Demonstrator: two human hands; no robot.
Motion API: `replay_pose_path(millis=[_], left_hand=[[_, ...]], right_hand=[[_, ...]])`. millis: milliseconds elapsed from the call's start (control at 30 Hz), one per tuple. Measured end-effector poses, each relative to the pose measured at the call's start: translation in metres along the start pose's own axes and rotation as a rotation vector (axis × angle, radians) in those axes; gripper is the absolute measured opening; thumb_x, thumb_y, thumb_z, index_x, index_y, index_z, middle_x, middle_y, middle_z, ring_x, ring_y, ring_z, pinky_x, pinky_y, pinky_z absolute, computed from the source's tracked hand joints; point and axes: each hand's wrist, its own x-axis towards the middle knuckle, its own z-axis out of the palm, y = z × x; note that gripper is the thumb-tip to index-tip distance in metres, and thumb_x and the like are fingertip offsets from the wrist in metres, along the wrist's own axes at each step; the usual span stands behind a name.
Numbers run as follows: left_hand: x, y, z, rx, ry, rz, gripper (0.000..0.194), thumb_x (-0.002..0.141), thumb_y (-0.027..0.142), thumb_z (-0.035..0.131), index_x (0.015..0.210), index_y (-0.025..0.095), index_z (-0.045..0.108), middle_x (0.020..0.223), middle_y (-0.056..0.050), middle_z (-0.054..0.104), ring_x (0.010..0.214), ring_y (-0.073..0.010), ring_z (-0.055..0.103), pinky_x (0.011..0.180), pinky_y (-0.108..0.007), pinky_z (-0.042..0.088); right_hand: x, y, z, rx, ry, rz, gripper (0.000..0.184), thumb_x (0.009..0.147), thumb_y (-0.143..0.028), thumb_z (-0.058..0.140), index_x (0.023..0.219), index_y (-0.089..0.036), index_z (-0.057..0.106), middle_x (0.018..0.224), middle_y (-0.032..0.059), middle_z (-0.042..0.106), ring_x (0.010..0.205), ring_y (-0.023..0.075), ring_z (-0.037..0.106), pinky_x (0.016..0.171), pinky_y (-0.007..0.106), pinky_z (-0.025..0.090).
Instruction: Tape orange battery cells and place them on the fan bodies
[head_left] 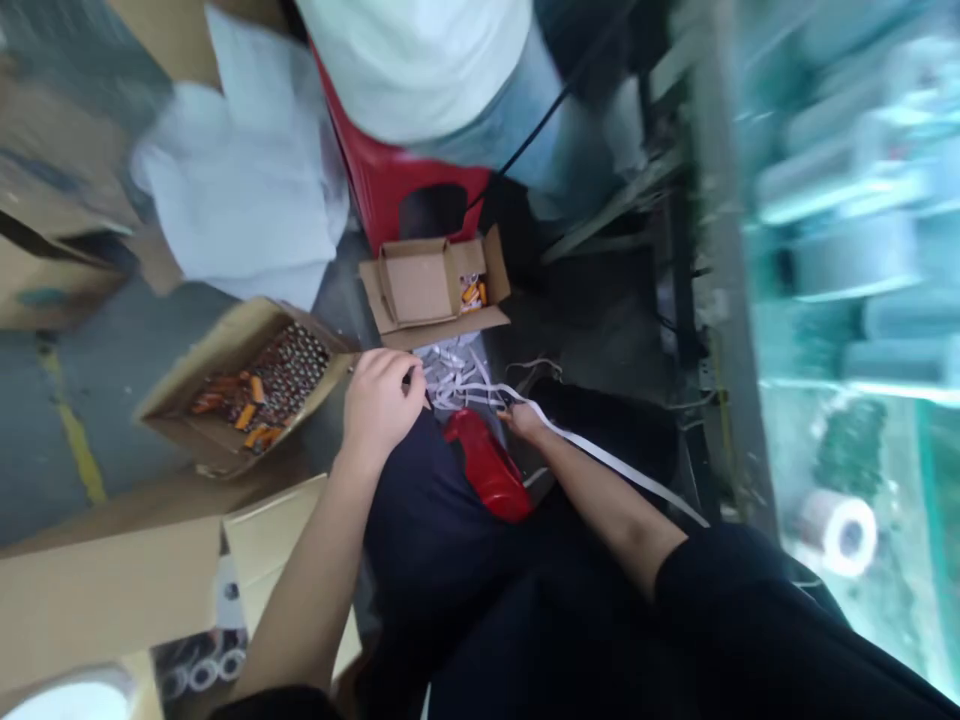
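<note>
Largest of all, a blurred table [739,300] fills the right side of the frame, bearing white rolls that sit off to the side, presumably to leave the floor area free for handwork. In the upper centre, another person [442,60] sits on a red stool [390,190], facing direction unclear. The big carton [105,590] at lower left has its flaps spread, which leaves the rolls inside open to view. Left of centre, an open box [191,360] of orange cylinders [257,388] lies at a slant beside the left hand, probably so that they can be picked up without a long reach. A smaller box [420,285], just above the hands, also stands open, with a few orange pieces in its right part. Below it, a red object [491,470] lies close to the legs. The hands are apart: the left hand [382,400] is curled with thumb and fingers near each other, though what it grips, if anything, cannot be told; the right hand [525,420] seems to pinch an orange piece [503,414], its end left sticking out, perhaps to keep it usable. White strips [450,375] heap between them, and one long strip [600,452] trails over the right forearm.
</note>
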Motion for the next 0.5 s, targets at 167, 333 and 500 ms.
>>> replay_pose_path(millis=[167, 333, 500], left_hand=[[-0.030, 0.050, 0.007, -0.204, 0.040, -0.027, 0.019, 0.093, 0.032, 0.058, 0.101, 0.023, 0.073, 0.110, -0.011, 0.079, 0.111, -0.0311, 0.070, 0.107, -0.051, 0.054], [-0.096, 0.124, 0.014, -0.777, -0.247, -0.064, 0.056, 0.084, 0.051, 0.078, 0.132, 0.025, 0.067, 0.130, -0.012, 0.075, 0.109, -0.0266, 0.075, 0.096, -0.041, 0.062], [-0.121, 0.167, 0.008, -0.906, -0.266, -0.030, 0.050, 0.079, 0.059, 0.086, 0.112, 0.023, 0.075, 0.116, -0.012, 0.080, 0.108, -0.0278, 0.077, 0.098, -0.039, 0.063]], right_hand=[[-0.090, -0.036, -0.059, 0.177, 0.314, -0.413, 0.017, 0.098, -0.028, 0.074, 0.113, -0.020, 0.077, 0.112, 0.0092, 0.076, 0.106, 0.0233, 0.073, 0.099, 0.042, 0.060], [-0.200, -0.031, -0.086, 0.316, 0.580, -0.765, 0.016, 0.099, -0.027, 0.069, 0.111, -0.029, 0.080, 0.113, 0.0083, 0.079, 0.106, 0.0229, 0.075, 0.095, 0.039, 0.063], [-0.254, -0.018, -0.099, 0.391, 0.819, -1.007, 0.025, 0.098, -0.028, 0.074, 0.122, -0.032, 0.079, 0.109, 0.0066, 0.082, 0.095, 0.0213, 0.080, 0.083, 0.033, 0.067]])
